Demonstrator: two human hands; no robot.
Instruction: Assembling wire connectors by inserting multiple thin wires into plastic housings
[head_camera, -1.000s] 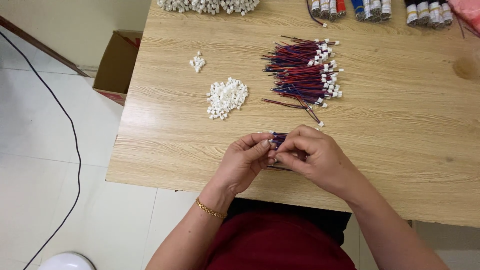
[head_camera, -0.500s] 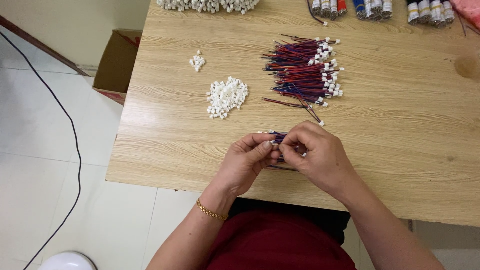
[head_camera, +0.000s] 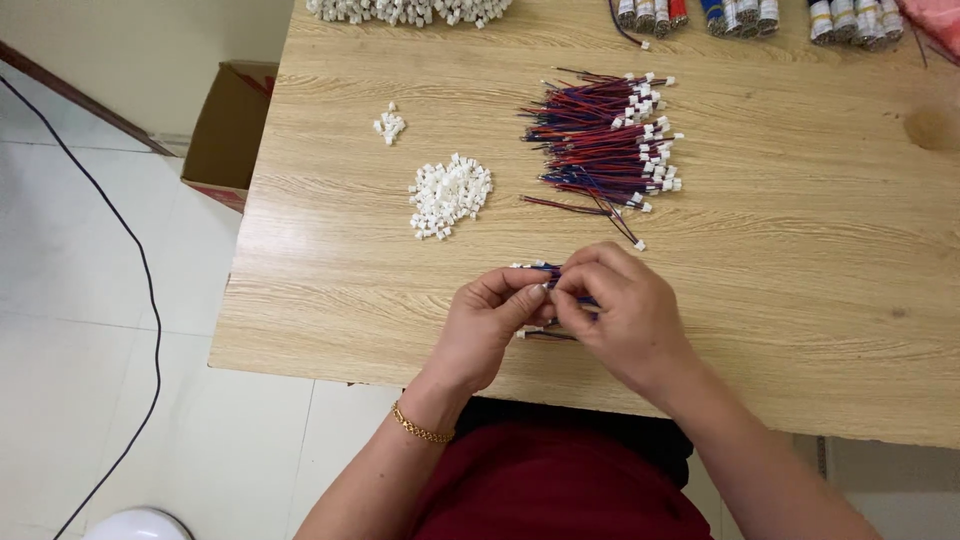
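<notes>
My left hand (head_camera: 490, 322) and my right hand (head_camera: 622, 312) meet at the near edge of the wooden table (head_camera: 800, 300). Together they pinch a short red-and-blue wire lead (head_camera: 545, 269) with a small white plug at its end. More such leads lie under my hands, mostly hidden. A pile of loose white plastic connectors (head_camera: 449, 194) lies beyond my left hand. A bundle of red and blue wires with white plugs (head_camera: 605, 145) lies beyond my right hand.
A few white connectors (head_camera: 389, 124) sit apart at the left. A larger white heap (head_camera: 405, 10) and rolls of wire (head_camera: 740, 14) line the far edge. A cardboard box (head_camera: 228, 130) and a black cable (head_camera: 140, 270) are on the tiled floor to the left.
My fingers have shifted slightly along the wire lead; the hands stay in the same place at the table's near edge.
</notes>
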